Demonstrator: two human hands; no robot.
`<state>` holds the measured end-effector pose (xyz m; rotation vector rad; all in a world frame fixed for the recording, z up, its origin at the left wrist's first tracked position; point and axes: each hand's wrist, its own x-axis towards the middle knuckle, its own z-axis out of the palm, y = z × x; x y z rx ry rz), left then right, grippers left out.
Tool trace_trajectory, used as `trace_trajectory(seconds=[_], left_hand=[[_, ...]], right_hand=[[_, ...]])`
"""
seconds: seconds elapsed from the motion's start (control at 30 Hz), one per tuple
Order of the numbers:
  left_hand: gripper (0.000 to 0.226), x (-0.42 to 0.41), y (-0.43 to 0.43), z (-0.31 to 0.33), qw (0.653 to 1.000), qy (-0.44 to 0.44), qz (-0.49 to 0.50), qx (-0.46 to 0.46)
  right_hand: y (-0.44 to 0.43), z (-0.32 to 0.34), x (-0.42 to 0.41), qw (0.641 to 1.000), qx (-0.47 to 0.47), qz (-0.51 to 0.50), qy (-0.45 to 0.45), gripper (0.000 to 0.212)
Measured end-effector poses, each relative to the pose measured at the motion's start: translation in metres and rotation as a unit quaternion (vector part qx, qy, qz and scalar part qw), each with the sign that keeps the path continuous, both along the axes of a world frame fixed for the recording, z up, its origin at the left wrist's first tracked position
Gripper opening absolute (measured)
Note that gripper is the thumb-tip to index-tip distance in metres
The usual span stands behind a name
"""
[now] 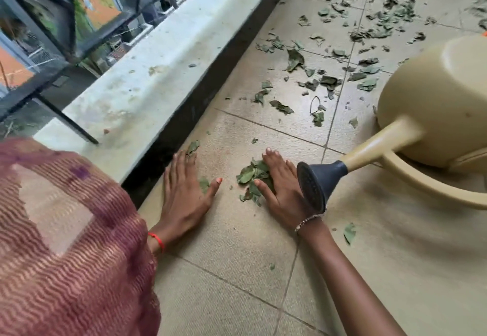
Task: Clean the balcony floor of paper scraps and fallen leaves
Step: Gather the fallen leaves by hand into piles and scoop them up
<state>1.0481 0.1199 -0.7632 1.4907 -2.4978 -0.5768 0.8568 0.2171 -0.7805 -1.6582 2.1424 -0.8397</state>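
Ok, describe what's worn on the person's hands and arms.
Left hand: a red thread round the wrist. Right hand: a thin beaded bracelet at the wrist. Nails on both are painted a light pinkish-orange. Forearms show no sleeves.

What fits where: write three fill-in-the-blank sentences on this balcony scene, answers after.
The pile under the right hand is made of green ____.
The watering can's dark rose sits beside the ____ hand.
A ____ thread circles the wrist of the left hand.
Missing: leaves; right; red.
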Motion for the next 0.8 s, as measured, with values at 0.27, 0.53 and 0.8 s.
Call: trace_trajectory(seconds=[0.27,0.53,0.8], left_hand=[[0.083,-0.031,-0.019,0.006,0.983,0.111,-0.134,0.05],[0.088,-0.059,-0.05,-0.001,0.988,0.019,-0.155,0.023],[0.063,-0.063,-0.024,0.001,0.917,0.315,-0.136,0.204]], right_hand=[[-0.007,0.009,0.01,0.998,0.009,-0.064,-0.024,0.066],[-0.043,0.008,0.014,0.984,0.098,-0.12,0.086,0.063],[-0.014,0.022,0.031,0.995,-0.014,-0.022,-0.096,0.047]])
